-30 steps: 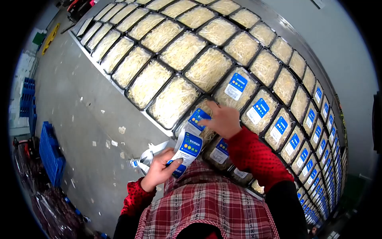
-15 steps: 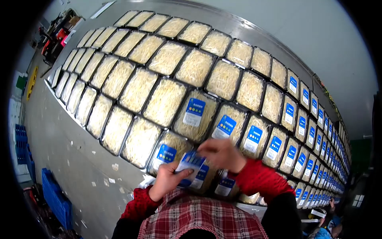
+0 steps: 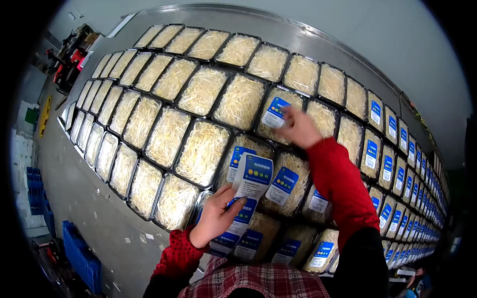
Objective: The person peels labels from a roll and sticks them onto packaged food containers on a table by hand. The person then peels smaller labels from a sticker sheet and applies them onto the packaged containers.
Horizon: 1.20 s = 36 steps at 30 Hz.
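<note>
your left hand [image 3: 218, 218] is closed on a label strip [image 3: 256, 174], thumb across its printed face, the fingers mostly hidden behind. one end rises past your thumb toward the far side while the rest hangs back toward you – a grip that seems chosen to leave that upper end free and within reach of your other hand. the strip crosses above labelled trays; whether it brushes their film you cannot tell from here.

your right hand [image 3: 300, 126] is stretched farther out, fingers bent over the edge of a blue-and-white label [image 3: 275, 112] on a tray [image 3: 294, 99] of pale sprouts. whether those fingertips pinch the label or only rest on it, you cannot tell. the label looks flat and slightly slanted, placed where its print stays readable and part of the sprouts shows beside it.

around your hands the black trays stand side by side in close rows on the metal desk [image 3: 223, 20], probably packed so that many are in easy reach. those to your right and nearest you mostly carry labels – those to your left, such as the bare-topped tray [image 3: 203, 153] beside the strip, show only sprouts.
</note>
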Motion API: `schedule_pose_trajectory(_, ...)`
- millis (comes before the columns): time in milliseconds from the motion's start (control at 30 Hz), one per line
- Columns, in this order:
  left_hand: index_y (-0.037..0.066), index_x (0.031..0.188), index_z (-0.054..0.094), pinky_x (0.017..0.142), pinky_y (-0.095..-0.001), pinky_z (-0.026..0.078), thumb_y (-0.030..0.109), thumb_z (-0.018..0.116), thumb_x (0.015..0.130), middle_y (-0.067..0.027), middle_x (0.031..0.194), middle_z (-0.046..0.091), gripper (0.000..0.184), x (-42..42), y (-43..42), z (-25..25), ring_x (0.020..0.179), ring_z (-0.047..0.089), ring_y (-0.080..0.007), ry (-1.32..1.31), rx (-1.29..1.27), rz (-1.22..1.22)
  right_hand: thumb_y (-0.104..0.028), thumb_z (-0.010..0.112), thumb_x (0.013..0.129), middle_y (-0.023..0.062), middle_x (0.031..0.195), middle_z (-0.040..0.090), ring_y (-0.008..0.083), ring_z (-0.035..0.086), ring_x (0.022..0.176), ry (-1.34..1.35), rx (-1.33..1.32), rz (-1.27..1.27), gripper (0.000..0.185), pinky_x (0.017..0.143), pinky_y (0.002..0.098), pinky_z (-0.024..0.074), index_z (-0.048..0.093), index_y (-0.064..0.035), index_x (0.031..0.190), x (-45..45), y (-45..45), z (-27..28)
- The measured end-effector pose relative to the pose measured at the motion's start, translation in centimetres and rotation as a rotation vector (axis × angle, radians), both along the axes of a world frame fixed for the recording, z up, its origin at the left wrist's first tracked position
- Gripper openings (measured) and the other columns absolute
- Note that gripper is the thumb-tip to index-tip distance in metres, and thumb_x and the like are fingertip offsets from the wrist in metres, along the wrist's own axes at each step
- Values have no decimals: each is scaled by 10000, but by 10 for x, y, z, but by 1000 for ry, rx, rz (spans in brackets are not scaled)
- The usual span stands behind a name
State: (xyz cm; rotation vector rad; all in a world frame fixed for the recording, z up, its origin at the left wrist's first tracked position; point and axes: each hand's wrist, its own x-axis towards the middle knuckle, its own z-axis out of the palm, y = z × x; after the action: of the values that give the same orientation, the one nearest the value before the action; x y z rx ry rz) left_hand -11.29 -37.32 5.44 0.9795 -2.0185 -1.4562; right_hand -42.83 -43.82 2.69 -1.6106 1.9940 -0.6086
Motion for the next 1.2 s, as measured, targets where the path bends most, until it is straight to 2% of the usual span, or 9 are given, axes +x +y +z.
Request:
schedule_pose_trajectory(200,-7,1025,661,808,-332,517,31,696,838,-181,1116,644,193,-22,2,-9,956,654,-350,-9,-282,-16,-173,774,811,109,960,711,145,658,859,-949,116,47,320,758,300,531,663,1,1056,59,113,2)
schedule_pose_trajectory(300,-3,981,679,752,-347,519,52,725,819,-201,1084,656,178,-45,-5,2,903,660,-350,23,-538,-114,-112,756,804,119,878,706,151,673,791,-625,-67,118,243,723,299,526,673,-35,1019,64,134,17)
schedule_pose_trajectory(400,-14,930,680,533,-343,450,148,758,836,-159,734,645,203,-65,8,-7,587,601,-193,55,128,-26,-93,734,803,116,838,708,167,682,767,-518,-171,17,183,691,296,528,691,-33,970,57,141,36)
schedule_pose_trajectory(500,-14,1029,702,615,-259,482,112,708,893,-42,772,688,185,-59,15,-26,728,584,-53,-145,148,-133,-73,715,815,78,749,688,137,653,686,-238,-307,-141,118,619,303,517,717,-37,928,10,120,56)
schedule_pose_trajectory(633,-32,805,616,486,-335,387,129,728,878,-103,581,515,210,-68,28,-11,539,474,-94,-11,261,-59,-212,811,741,126,760,669,230,652,688,-52,-316,-247,333,620,352,499,652,-21,963,-106,53,17)
schedule_pose_trajectory(833,-21,987,615,602,-341,447,43,663,891,-152,845,584,125,-75,19,-16,714,596,-272,105,17,-130,-353,850,691,178,1057,664,372,656,951,480,-72,-298,580,792,435,538,602,-111,1156,-91,55,-9)
schedule_pose_trajectory(1033,-14,1030,620,663,-357,486,15,666,858,-163,934,597,180,-88,18,-14,810,632,-328,153,-125,-169,-93,777,799,74,985,700,112,622,893,-770,86,47,376,752,296,522,629,-13,1136,-14,144,1)
schedule_pose_trajectory(1167,-4,994,639,647,-340,488,24,681,847,-151,931,622,156,-100,19,-8,793,639,-301,53,-551,-238,-96,770,796,119,884,714,139,655,780,-638,-64,-43,308,707,301,513,667,-7,1072,17,183,15)
schedule_pose_trajectory(1200,-4,945,645,615,-336,476,50,698,845,-146,894,634,125,-105,22,-4,742,629,-267,50,-275,-260,-53,759,791,122,870,709,146,667,774,-635,-168,-60,273,699,305,521,681,-20,1051,21,190,15)
